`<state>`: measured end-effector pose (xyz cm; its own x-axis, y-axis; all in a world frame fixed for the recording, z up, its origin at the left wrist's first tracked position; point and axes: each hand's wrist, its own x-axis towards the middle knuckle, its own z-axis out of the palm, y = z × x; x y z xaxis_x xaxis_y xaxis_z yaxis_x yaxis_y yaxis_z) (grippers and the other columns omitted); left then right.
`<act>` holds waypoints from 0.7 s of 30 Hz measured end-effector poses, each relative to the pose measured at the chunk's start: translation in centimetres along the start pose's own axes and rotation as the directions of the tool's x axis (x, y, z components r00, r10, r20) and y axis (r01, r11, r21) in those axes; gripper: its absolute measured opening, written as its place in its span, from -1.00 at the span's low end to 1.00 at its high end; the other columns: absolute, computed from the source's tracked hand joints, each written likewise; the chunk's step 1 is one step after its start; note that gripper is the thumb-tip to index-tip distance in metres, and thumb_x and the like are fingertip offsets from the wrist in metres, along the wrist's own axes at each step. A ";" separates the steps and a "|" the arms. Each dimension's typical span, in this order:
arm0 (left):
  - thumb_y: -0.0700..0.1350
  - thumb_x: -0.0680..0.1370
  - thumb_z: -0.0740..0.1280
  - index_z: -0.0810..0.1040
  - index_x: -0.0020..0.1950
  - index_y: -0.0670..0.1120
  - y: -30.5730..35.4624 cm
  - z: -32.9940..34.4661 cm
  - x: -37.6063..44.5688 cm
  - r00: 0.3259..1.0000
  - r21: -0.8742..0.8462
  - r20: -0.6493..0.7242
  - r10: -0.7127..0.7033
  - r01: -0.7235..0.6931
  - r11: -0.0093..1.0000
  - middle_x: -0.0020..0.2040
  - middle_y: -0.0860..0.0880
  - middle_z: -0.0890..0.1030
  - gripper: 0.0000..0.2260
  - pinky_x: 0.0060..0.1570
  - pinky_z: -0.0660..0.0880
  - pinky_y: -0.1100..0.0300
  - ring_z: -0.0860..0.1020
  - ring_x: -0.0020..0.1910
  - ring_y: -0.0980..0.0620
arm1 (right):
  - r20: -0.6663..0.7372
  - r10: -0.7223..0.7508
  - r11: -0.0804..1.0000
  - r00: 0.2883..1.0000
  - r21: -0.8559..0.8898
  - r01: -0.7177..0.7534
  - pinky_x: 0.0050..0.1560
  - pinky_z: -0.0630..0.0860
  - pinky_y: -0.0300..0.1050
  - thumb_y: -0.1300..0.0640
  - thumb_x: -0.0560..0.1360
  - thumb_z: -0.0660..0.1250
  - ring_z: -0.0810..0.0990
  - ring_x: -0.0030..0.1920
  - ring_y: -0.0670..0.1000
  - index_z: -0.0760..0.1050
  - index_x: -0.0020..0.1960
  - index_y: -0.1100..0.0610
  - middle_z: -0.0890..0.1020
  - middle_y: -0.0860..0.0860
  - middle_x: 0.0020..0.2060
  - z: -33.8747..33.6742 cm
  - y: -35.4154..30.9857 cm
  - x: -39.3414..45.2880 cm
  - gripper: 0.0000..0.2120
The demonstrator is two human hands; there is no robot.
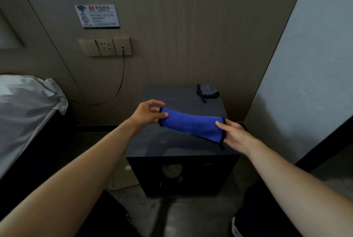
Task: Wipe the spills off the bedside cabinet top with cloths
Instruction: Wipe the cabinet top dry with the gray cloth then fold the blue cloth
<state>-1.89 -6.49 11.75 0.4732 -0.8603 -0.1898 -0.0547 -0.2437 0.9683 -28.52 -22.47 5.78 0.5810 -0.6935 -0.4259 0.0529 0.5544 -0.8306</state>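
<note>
A blue cloth (191, 124) with a black hem is stretched between both hands just above the dark bedside cabinet top (172, 141). My left hand (147, 114) pinches its left end with thumb and fingers. My right hand (235, 134) grips its right end. A second cloth, grey and folded (208, 91), lies at the cabinet's back right corner. I cannot make out spills on the dark top.
A bed with white linen (26, 106) stands to the left. A black cable (120, 82) hangs from the wall socket panel (106, 47) down behind the bed. A pale wall (305, 83) closes in on the right. My knees and a shoe show at the bottom.
</note>
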 end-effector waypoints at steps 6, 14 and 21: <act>-0.22 0.37 0.59 0.65 0.11 -0.13 -3.9 -1.7 0.5 0.994 0.393 0.077 0.081 -0.105 0.913 -0.01 -0.18 0.70 -0.67 -0.03 0.65 0.07 0.67 0.00 -0.17 | -0.095 -0.126 0.880 0.987 -0.470 0.067 0.09 0.57 -0.10 0.20 0.41 0.53 0.64 0.00 0.01 0.64 -0.03 0.11 0.70 0.09 -0.05 -1.0 -0.9 0.1 -0.84; -0.21 0.55 0.41 0.65 -0.04 -0.12 -4.3 -0.8 1.0 0.979 0.513 0.043 0.201 -0.195 0.836 -0.15 -0.04 0.66 -0.96 0.07 0.56 -0.02 0.62 -0.14 0.05 | -0.119 -0.253 0.669 0.960 -0.738 0.085 -0.07 0.55 -0.16 0.14 0.39 0.56 0.62 -0.09 0.00 0.63 -0.07 0.13 0.66 0.03 -0.15 -0.7 -1.0 0.0 -0.83; -0.08 0.66 0.24 0.49 0.04 0.02 -0.1 2.9 -0.1 0.858 0.522 0.163 0.487 -0.494 0.696 -0.12 0.06 0.60 -0.95 -0.17 0.47 0.16 0.56 -0.15 0.13 | -0.111 -0.162 0.376 0.981 -0.926 -0.043 0.31 0.42 0.06 0.10 0.37 0.58 0.39 0.42 0.14 0.25 0.49 0.08 0.40 0.06 0.42 2.3 -0.7 0.8 -0.19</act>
<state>-4.49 -7.73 11.20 0.2362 -0.9299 0.2819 -0.7307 0.0212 0.6824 -26.19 -22.39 6.84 0.4710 -0.8210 -0.3228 -0.7567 -0.1878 -0.6263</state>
